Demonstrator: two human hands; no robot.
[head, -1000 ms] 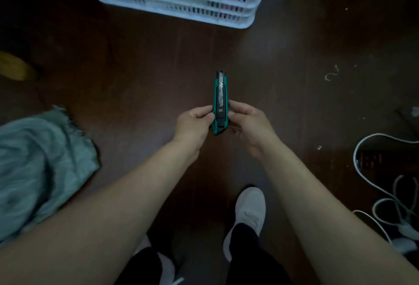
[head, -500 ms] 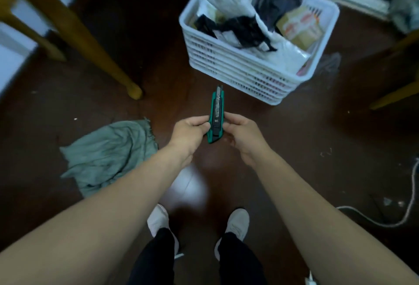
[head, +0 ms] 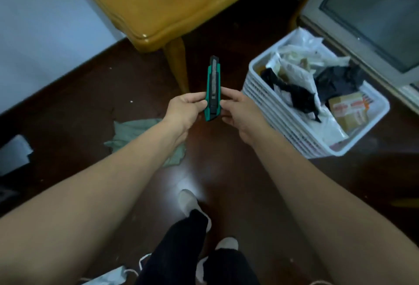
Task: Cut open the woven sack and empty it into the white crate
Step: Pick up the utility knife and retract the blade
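We hold a green-and-black plastic utility knife [head: 212, 90] upright between both hands: the left hand [head: 184, 109] pinches its lower body from one side, the right hand [head: 241, 114] clamps it from the other, fingertips closed on the handle. Half a second ago the white slatted plastic crate [head: 258, 94] lay straight beyond the knife; now it sits to the right of the knife, and a yellow wooden table [head: 172, 5] fills the view beyond it. We judge that we are turning away from the crate with the cutter ready, perhaps looking for the sack. The blade does not look extended, though we cannot be sure.

The crate already holds crumpled white plastic bags, black bags and a small brown cardboard box [head: 348, 109]. Left of the knife, partly under our left forearm, a limp grey-green cloth [head: 133, 135] lies on the dark floor [head: 68, 114]; whether that is the woven sack we cannot tell.
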